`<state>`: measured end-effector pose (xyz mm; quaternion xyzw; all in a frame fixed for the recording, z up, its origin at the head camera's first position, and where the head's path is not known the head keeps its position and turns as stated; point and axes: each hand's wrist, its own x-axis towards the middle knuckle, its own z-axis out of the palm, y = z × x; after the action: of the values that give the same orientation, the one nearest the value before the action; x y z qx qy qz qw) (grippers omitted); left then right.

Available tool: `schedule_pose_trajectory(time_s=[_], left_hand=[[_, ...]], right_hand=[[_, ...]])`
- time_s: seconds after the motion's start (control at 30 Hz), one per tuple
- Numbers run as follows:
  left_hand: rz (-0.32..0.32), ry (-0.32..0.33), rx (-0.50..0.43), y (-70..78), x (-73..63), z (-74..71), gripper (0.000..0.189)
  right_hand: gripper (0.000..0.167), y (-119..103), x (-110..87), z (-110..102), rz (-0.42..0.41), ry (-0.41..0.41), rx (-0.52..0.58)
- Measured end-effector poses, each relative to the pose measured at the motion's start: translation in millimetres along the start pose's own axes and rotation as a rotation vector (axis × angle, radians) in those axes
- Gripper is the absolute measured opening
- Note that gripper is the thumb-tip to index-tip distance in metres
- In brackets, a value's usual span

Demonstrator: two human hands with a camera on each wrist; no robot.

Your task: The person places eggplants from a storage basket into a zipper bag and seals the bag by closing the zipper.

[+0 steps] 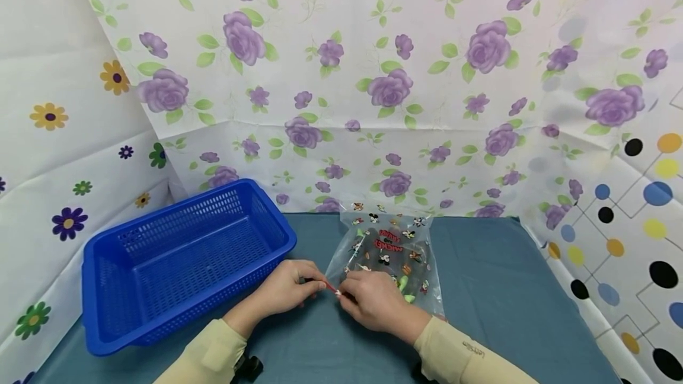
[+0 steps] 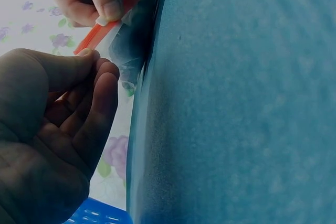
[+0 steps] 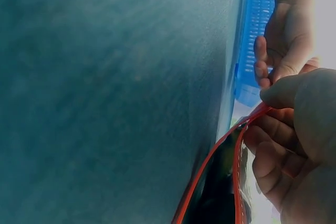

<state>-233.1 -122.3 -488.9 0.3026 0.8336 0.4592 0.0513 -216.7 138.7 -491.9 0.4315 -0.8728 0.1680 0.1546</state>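
Hands meet at the near end of a clear printed zip bag (image 1: 392, 253) lying on the teal table (image 1: 496, 289), right of the blue basket (image 1: 176, 259). The left hand (image 1: 285, 292) pinches the corner of the red zip strip (image 2: 113, 17) between thumb and curled fingers. The right hand (image 1: 373, 301) pinches the strip just beside it.

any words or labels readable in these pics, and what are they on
"MICKEY": red letters printed on the clear zip bag, seen upside down in the head view; a second red word beside it is too blurred to read.
Small script on the cuff of the right sleeve: too small to read.
Blue basket: no text visible.
Wrist views: no text.
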Motion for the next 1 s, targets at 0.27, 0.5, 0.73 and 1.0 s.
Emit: schedule_pose_trajectory(time_s=[0.27, 0.5, 0.73, 1.0], left_hand=[[-0.017, 0.002, -0.015, -0.5, -1.4, 0.5, 0.012], [-0.019, 0.005, -0.030, 0.3, -1.6, 0.8, 0.012], [-0.019, 0.019, -0.033, 1.2, -1.5, 0.2, 0.010], [-0.032, 0.023, -0.040, 2.7, -2.1, -0.1, 0.010]], right_hand=[[0.006, 3, -6.3, -1, -0.041, 0.036, -0.078], [0.006, 6, -10.6, -3, -0.054, 0.048, -0.095], [0.005, 8, -14.0, -4, -0.049, 0.056, -0.078], [0.008, 10, -18.4, -7, -0.057, 0.083, -0.080]])
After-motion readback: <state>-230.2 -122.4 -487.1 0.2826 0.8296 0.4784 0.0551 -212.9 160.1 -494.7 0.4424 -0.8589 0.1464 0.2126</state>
